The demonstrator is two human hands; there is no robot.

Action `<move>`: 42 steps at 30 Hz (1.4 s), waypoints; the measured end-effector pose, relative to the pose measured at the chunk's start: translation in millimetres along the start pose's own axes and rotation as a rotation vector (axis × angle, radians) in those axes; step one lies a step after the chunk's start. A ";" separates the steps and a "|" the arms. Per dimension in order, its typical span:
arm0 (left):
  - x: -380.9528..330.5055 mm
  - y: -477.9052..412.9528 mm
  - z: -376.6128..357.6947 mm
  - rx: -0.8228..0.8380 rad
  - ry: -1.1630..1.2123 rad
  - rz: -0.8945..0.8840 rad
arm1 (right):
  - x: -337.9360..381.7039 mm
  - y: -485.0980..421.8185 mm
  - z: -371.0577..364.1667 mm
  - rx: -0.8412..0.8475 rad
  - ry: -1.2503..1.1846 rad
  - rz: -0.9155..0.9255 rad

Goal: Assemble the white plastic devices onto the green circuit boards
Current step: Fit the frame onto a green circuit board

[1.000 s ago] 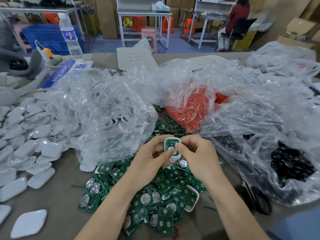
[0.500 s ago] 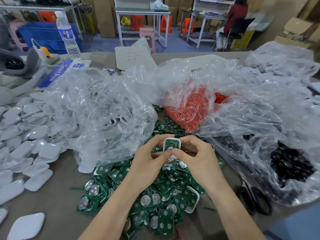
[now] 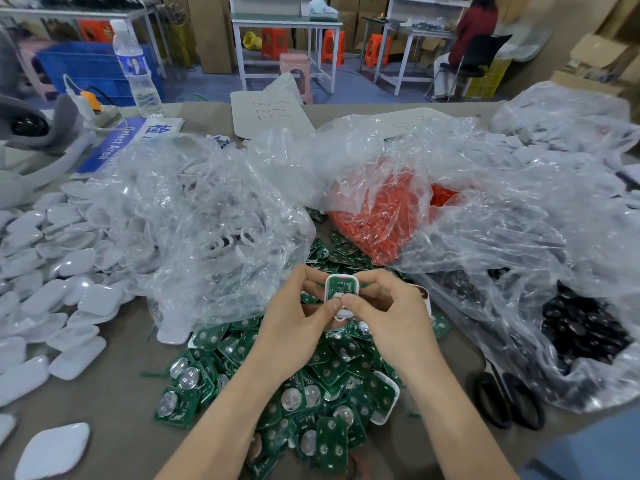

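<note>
We get bright, even overhead light; shadows are soft and short. Glare streaks the crumpled clear plastic bags (image 3: 214, 237) from ten to two o'clock (whitest on folds) and spots the glossy white plastic shells (image 3: 79, 263) at nine. Wide-angle bending bows the white metal-framed tables (image 3: 277, 21) at twelve; corners soften.

Green circuit boards (image 3: 334, 370) lie piled before clear plastic bags (image 3: 214, 230), white plastic shells (image 3: 69, 289) to their left, black-handled scissors (image 3: 509, 400) right.

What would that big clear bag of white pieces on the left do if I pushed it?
The clear bag would probably crumple and sag, because its thin film is already wrinkled all over. It looks shiny, so it may feel slippery. The loose white pieces inside would likely shift about.
</note>
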State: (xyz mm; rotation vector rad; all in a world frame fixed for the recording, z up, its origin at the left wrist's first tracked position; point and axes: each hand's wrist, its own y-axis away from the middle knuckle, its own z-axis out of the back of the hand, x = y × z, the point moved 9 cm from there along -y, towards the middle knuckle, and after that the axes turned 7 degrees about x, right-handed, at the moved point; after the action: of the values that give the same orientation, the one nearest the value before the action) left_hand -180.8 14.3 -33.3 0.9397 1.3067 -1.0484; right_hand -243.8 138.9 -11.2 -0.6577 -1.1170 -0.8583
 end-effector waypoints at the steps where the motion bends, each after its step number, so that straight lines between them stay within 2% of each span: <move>1: -0.1 0.0 -0.4 0.007 -0.001 -0.004 | -0.5 -0.6 0.6 0.013 -0.027 -0.004; 5: -3.6 -0.2 -4.2 0.037 -0.053 -0.034 | -1.2 -1.9 1.4 0.033 -0.093 -0.030; 15: -15.2 3.4 -3.2 0.011 -0.220 -0.111 | -1.3 -2.3 0.4 -0.043 -0.005 -0.020; 26: -1.3 0.9 -0.7 0.006 -0.087 -0.002 | -7.9 -5.7 -2.3 0.080 -0.085 -0.091; 32: -7.0 2.3 -2.2 0.005 -0.172 -0.057 | -8.2 -4.8 1.2 -0.011 0.041 -0.083; 42: -3.4 2.1 -3.4 0.015 -0.135 -0.031 | -8.8 -3.9 0.0 -0.001 -0.043 -0.073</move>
State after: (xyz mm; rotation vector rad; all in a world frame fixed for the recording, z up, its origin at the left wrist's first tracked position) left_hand -179.7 18.4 -30.2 0.8472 1.2061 -1.1271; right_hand -248.8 139.1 -19.4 -0.6421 -1.1849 -0.9104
